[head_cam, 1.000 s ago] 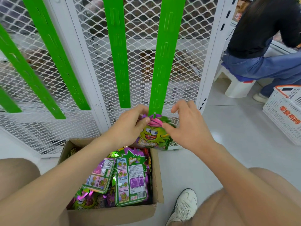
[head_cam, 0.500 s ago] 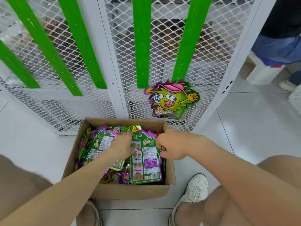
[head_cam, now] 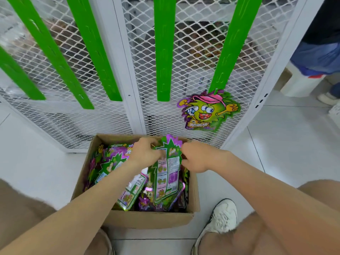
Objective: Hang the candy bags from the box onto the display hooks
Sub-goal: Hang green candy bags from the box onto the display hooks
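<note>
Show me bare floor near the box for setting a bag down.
Bare tile left of the box, bordered by the mesh rack; more right of it, beyond the white shoe. Crowded: inside the box, where left hand and right hand grip a candy bag.

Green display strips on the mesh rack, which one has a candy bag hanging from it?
The rightmost green strip: a cartoon-face candy bag hangs at its lower end. The other strips in view carry nothing.

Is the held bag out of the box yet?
Partly out: left hand and right hand pinch the candy bag near its top, while its lower end rests among the bags inside the box.
</note>
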Available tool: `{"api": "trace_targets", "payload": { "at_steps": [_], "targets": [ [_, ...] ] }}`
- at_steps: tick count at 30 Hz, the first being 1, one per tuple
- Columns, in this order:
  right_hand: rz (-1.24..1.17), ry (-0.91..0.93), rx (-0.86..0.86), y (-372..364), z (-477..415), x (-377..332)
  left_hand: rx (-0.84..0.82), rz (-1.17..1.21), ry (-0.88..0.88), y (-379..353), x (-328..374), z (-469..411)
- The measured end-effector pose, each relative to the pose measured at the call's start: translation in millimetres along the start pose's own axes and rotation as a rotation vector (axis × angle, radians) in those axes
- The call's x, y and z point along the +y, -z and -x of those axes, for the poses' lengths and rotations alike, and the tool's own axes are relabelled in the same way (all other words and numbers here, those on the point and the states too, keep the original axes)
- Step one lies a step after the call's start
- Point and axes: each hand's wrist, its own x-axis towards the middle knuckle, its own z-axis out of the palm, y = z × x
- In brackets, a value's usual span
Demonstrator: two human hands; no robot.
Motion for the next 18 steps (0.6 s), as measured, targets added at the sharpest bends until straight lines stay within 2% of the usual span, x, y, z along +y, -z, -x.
{"api": "trace_targets", "payload": {
  "at_steps": [4,7,8,9,12,13,15,18],
  "targets": [
    [-0.573,0.121,0.062,15.9,22.8,-20.1,-0.115,0.372,0.091,23.0,44.9,36.9],
    [-0.705,0.023,0.166,15.7,28.4,-21.6,-0.294,0.533,0.035,44.7,71.9,65.4],
    [-0.732,-0.004,0.192,18.2,30.9,-18.8,-0.317,0.504,-0.002,51.7,75.0,71.8],
    [-0.761,-0.027,0.205,24.8,37.3,-17.9,-0.263,0.404,-0.063,57.4,75.8,75.1],
    [-0.839,-0.070,0.195,45.4,58.5,-13.3,0.159,0.049,-0.245,68.6,66.8,69.3],
    [-0.868,-0.095,0.189,50.9,64.7,-9.4,0.234,-0.014,-0.277,70.8,66.4,67.7],
    [-0.939,-0.077,0.176,58.2,72.9,-4.8,0.220,-0.010,-0.295,75.9,70.6,66.6],
    [-1.048,-0.069,0.196,66.7,75.5,3.5,0.048,0.275,-0.286,80.4,86.1,65.7]
  ]
}}
